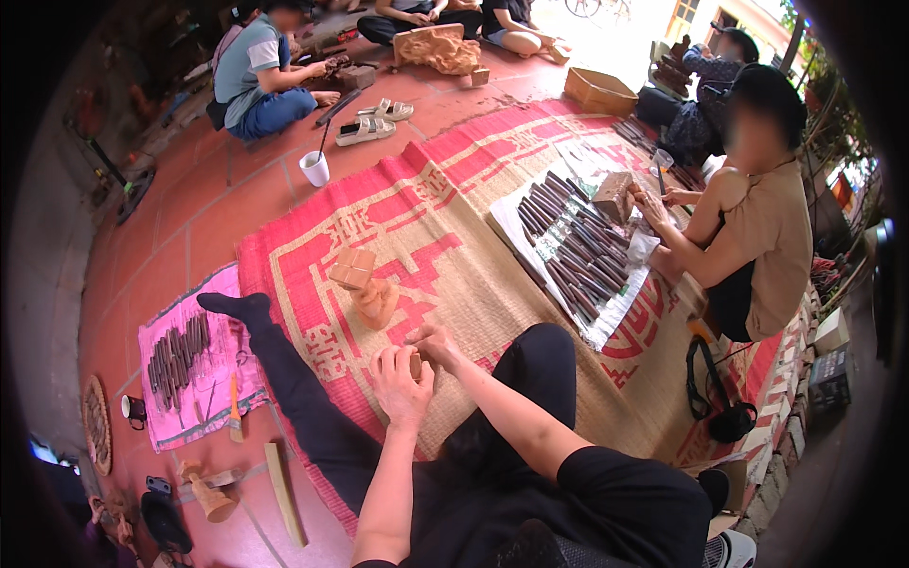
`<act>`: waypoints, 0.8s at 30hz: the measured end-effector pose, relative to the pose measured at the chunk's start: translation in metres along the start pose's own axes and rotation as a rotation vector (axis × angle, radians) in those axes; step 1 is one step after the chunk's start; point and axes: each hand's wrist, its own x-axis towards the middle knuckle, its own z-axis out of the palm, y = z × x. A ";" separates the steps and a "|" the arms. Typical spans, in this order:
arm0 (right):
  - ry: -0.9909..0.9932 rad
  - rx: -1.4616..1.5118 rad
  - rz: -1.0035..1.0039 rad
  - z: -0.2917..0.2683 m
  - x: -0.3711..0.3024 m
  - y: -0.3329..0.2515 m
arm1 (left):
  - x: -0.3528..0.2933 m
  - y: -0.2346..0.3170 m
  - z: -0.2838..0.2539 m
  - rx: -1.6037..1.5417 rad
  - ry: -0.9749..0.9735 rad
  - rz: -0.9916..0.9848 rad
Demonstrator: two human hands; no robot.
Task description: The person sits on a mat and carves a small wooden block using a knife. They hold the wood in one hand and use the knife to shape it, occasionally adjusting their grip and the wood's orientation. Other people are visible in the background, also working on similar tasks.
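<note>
The left hand [398, 379] and right hand [437, 345] meet over the woven red and tan mat [454, 227], fingers curled and pressed around a small wooden piece [415, 365] held between them (little of it shows past the fingers). Just beyond stands a pale carved wooden figure [365, 289], upright on the mat. To the left, a pink cloth [180, 417] on the tiled floor carries a row of dark chisels [175, 355]. Farther right, a white cloth [615, 308] holds many more dark tools [573, 251], where another person's hands rest on a wooden block [614, 194]. A white cup [315, 168] stands beyond the mat, and an open cardboard box [599, 92] sits at the far edge.
</note>
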 end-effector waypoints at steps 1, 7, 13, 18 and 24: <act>-0.032 0.004 0.008 0.000 -0.002 0.005 | 0.003 -0.001 0.002 0.002 -0.003 -0.002; 0.171 -0.291 0.007 0.003 0.017 0.012 | 0.022 -0.010 0.015 0.018 -0.023 -0.031; 0.096 0.300 0.094 -0.007 0.009 0.003 | 0.032 -0.021 0.018 0.019 -0.057 -0.032; 0.107 0.320 -0.014 -0.004 0.004 0.022 | 0.039 -0.023 0.013 -0.057 -0.139 -0.092; 0.148 0.583 0.244 -0.014 0.000 0.023 | 0.031 -0.044 0.004 -0.153 -0.083 -0.157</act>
